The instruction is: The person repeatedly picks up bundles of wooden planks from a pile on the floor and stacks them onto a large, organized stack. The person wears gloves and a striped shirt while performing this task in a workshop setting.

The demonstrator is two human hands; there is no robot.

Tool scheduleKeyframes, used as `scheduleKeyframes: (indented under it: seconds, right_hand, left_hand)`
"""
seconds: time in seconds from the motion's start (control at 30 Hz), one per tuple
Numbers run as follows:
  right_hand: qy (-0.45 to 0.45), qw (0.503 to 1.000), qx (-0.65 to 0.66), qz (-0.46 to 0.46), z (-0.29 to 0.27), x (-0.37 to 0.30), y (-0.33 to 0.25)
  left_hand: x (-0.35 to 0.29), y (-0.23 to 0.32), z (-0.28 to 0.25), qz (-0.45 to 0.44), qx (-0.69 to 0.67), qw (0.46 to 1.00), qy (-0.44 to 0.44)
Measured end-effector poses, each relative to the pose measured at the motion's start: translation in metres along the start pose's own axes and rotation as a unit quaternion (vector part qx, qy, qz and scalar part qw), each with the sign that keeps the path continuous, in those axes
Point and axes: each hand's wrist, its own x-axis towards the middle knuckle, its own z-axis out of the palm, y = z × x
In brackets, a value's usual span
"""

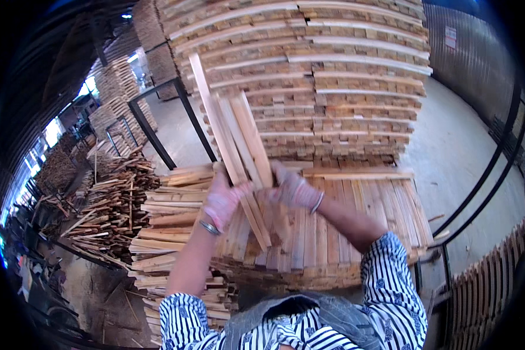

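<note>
Several pale wooden slats (pixel 252 137) stand upright and tilted between my hands, fanned apart at their upper ends. My left hand (pixel 223 198), in a light knit glove with pinkish patches, is closed around the long slat (pixel 207 105) on the left, which reaches higher and lower than the others. On the other side, my gloved right hand (pixel 291 188) grips the right edge of the bunch, its fingers slightly blurred. Beneath both hands is a layer of slats (pixel 332 224) laid side by side on a low stack.
Beyond the low stack rises a tall stack of slats (pixel 361 96) in crossed layers. Loose slats (pixel 169 227) lie piled at the left, with a heap of scrap wood (pixel 114 204) farther out. Black metal frames stand at left (pixel 193 119) and right (pixel 478 186).
</note>
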Motion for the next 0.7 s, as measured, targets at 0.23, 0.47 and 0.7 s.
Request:
scheduleKeyframes:
  seconds: [0.23, 0.47, 0.7]
  right_hand:
    - [-0.05, 0.919, -0.383, 0.082, -0.147, -0.082, -0.04]
    - [-0.305, 0.784, -0.502, 0.201, -0.143, -0.206, 0.035]
    - [-0.304, 0.766, -0.49, 0.285, -0.107, -0.253, 0.089]
  left_hand:
    - [0.022, 0.048, -0.075, 0.039, 0.197, 0.978, -0.055]
    - [-0.006, -0.071, -0.049, 0.04, 0.628, 0.743, -0.226]
    - [-0.033, -0.182, -0.026, -0.007, 0.658, 0.675, -0.334]
